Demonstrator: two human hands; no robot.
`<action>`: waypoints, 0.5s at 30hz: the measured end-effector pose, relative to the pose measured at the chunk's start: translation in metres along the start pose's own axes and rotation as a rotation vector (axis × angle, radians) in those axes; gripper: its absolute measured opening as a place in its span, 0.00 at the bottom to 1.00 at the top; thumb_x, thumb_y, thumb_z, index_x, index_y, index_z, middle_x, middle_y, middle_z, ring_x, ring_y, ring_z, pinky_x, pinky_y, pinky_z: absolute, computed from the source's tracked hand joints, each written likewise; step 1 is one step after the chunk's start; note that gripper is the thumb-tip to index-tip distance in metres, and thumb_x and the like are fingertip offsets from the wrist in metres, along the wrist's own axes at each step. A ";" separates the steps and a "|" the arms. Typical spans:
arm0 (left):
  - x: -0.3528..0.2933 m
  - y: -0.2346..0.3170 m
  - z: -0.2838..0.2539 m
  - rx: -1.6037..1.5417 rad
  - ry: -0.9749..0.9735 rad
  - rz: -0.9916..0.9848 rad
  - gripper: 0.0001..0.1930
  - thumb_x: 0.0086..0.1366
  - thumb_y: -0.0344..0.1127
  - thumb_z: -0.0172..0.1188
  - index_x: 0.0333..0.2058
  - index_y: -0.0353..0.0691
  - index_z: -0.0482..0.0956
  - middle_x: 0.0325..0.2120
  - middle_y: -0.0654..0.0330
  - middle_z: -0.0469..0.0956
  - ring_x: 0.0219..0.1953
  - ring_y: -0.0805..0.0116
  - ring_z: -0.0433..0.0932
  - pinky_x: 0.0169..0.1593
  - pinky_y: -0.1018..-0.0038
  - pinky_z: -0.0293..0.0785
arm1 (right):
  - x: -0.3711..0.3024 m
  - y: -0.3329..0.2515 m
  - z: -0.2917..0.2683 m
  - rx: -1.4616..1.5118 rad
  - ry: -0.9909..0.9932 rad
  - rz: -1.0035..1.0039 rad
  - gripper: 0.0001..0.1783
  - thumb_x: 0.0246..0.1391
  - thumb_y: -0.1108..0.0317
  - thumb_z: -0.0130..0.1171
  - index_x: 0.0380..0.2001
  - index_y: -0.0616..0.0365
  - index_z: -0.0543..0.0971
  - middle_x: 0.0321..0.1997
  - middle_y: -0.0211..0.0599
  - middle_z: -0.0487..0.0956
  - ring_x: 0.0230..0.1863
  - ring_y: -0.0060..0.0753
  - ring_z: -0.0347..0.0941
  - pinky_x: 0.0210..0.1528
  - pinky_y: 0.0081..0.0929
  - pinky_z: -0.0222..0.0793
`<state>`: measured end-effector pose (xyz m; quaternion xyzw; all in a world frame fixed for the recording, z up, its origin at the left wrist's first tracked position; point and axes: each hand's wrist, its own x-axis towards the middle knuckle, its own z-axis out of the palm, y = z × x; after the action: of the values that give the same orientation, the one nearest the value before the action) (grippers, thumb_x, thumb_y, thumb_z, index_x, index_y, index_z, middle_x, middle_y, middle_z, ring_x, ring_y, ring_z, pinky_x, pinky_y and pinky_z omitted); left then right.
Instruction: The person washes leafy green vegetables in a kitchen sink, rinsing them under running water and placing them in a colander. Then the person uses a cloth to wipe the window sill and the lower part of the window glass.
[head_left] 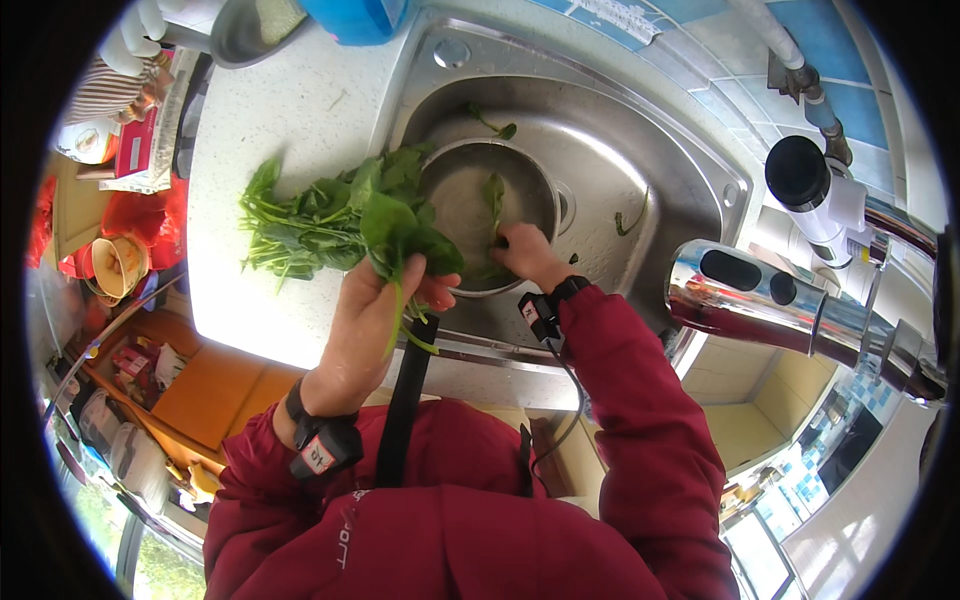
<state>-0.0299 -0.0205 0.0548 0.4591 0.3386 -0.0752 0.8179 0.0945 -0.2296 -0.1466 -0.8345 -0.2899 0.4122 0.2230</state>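
My left hand [375, 290] is closed round the stems of some leafy greens [395, 225], held up over the sink's left edge. Beneath and beyond it, a heap of the same greens [320, 215] lies on the white counter. A round metal pot [552, 180] with water in it stands in the sink. My right hand [528, 255] reaches over the pot's near right rim, fingers pinched at the lower end of a single green leaf [494, 195]. Its fingertips are partly hidden.
Around the pot is the stainless steel sink [640, 140], with loose green scraps [625, 222] on its bottom. A large chrome faucet [745, 295] juts in from the right. A blue container [358, 18] and a grey pan [240, 35] stand at the counter's back.
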 end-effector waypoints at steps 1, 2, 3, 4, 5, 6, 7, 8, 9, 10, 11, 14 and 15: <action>0.000 0.001 -0.001 -0.009 -0.010 0.014 0.12 0.74 0.36 0.50 0.45 0.33 0.75 0.37 0.54 0.82 0.34 0.71 0.79 0.43 0.74 0.74 | 0.000 0.001 -0.003 0.022 0.035 0.032 0.14 0.47 0.63 0.65 0.33 0.63 0.80 0.34 0.55 0.79 0.39 0.59 0.77 0.43 0.46 0.73; 0.000 0.001 -0.002 -0.014 -0.008 0.016 0.12 0.74 0.36 0.50 0.45 0.32 0.75 0.37 0.54 0.82 0.34 0.71 0.79 0.43 0.74 0.74 | -0.003 0.001 -0.009 0.140 0.104 0.019 0.14 0.47 0.65 0.66 0.35 0.62 0.79 0.33 0.53 0.79 0.37 0.54 0.77 0.41 0.43 0.73; 0.000 0.001 -0.002 -0.017 -0.003 0.014 0.12 0.74 0.36 0.50 0.46 0.32 0.75 0.37 0.54 0.82 0.35 0.71 0.79 0.43 0.74 0.75 | -0.007 0.001 -0.016 0.257 0.174 0.008 0.15 0.47 0.66 0.66 0.37 0.62 0.79 0.33 0.51 0.80 0.35 0.50 0.78 0.39 0.40 0.73; 0.001 -0.001 -0.002 -0.030 -0.009 0.005 0.12 0.74 0.36 0.50 0.46 0.32 0.75 0.37 0.54 0.82 0.35 0.71 0.79 0.43 0.73 0.75 | -0.011 -0.001 -0.024 0.378 0.242 0.002 0.16 0.47 0.68 0.67 0.39 0.62 0.78 0.32 0.48 0.80 0.32 0.46 0.78 0.37 0.37 0.73; 0.003 -0.004 -0.002 -0.039 -0.009 -0.004 0.12 0.74 0.35 0.50 0.46 0.32 0.75 0.38 0.54 0.82 0.35 0.70 0.79 0.43 0.73 0.75 | -0.015 -0.004 -0.033 0.446 0.252 0.012 0.15 0.49 0.70 0.66 0.41 0.60 0.78 0.33 0.41 0.79 0.32 0.36 0.76 0.35 0.31 0.72; 0.006 -0.007 -0.002 -0.055 -0.009 -0.007 0.12 0.74 0.35 0.50 0.46 0.32 0.75 0.38 0.53 0.82 0.36 0.70 0.80 0.43 0.73 0.76 | -0.020 -0.009 -0.042 0.520 0.259 0.026 0.15 0.51 0.72 0.66 0.43 0.58 0.77 0.33 0.33 0.78 0.31 0.26 0.73 0.34 0.25 0.71; 0.009 -0.012 0.000 -0.022 -0.007 -0.004 0.13 0.74 0.36 0.50 0.46 0.32 0.76 0.38 0.54 0.82 0.37 0.70 0.80 0.44 0.73 0.76 | -0.024 -0.015 -0.050 0.589 0.254 0.128 0.15 0.53 0.74 0.65 0.45 0.56 0.77 0.34 0.26 0.78 0.30 0.16 0.71 0.32 0.18 0.70; 0.014 -0.020 0.003 0.005 -0.007 0.003 0.13 0.75 0.37 0.50 0.46 0.32 0.76 0.39 0.54 0.82 0.38 0.69 0.80 0.44 0.72 0.75 | -0.033 -0.022 -0.060 0.679 0.196 0.078 0.20 0.55 0.74 0.63 0.51 0.56 0.74 0.36 0.25 0.77 0.31 0.14 0.70 0.31 0.16 0.70; 0.020 -0.028 0.007 -0.002 -0.041 0.067 0.14 0.75 0.37 0.50 0.46 0.32 0.77 0.39 0.55 0.82 0.39 0.68 0.80 0.45 0.72 0.75 | -0.039 -0.030 -0.068 0.721 0.155 0.098 0.21 0.56 0.74 0.63 0.53 0.56 0.73 0.37 0.25 0.77 0.32 0.15 0.71 0.32 0.16 0.70; 0.027 -0.037 0.011 0.042 -0.055 0.117 0.13 0.74 0.34 0.50 0.48 0.30 0.75 0.42 0.54 0.81 0.41 0.69 0.80 0.45 0.73 0.76 | -0.043 -0.040 -0.074 0.762 0.117 0.116 0.22 0.56 0.75 0.63 0.54 0.57 0.72 0.37 0.25 0.78 0.32 0.15 0.71 0.33 0.16 0.70; 0.036 -0.046 0.016 0.174 -0.023 0.133 0.13 0.74 0.33 0.51 0.49 0.30 0.74 0.42 0.55 0.81 0.41 0.70 0.80 0.46 0.73 0.76 | -0.047 -0.051 -0.077 0.844 0.078 0.072 0.23 0.56 0.75 0.63 0.55 0.57 0.71 0.38 0.26 0.78 0.33 0.16 0.72 0.33 0.16 0.71; 0.054 -0.067 0.025 0.450 0.007 0.048 0.15 0.70 0.29 0.55 0.53 0.30 0.71 0.43 0.57 0.80 0.45 0.72 0.78 0.49 0.74 0.73 | -0.057 -0.077 -0.078 1.038 -0.041 0.051 0.25 0.63 0.68 0.59 0.60 0.59 0.68 0.45 0.29 0.78 0.43 0.17 0.73 0.44 0.19 0.71; 0.058 -0.072 0.028 0.429 -0.016 0.172 0.17 0.68 0.29 0.56 0.53 0.30 0.70 0.43 0.54 0.80 0.45 0.68 0.78 0.49 0.72 0.74 | -0.060 -0.082 -0.078 1.150 -0.044 0.053 0.24 0.65 0.64 0.56 0.61 0.60 0.67 0.48 0.30 0.77 0.47 0.18 0.72 0.48 0.21 0.69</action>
<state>-0.0034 -0.0726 -0.0221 0.6490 0.2681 -0.0789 0.7076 0.1037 -0.2204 -0.0195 -0.5771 -0.0027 0.5262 0.6245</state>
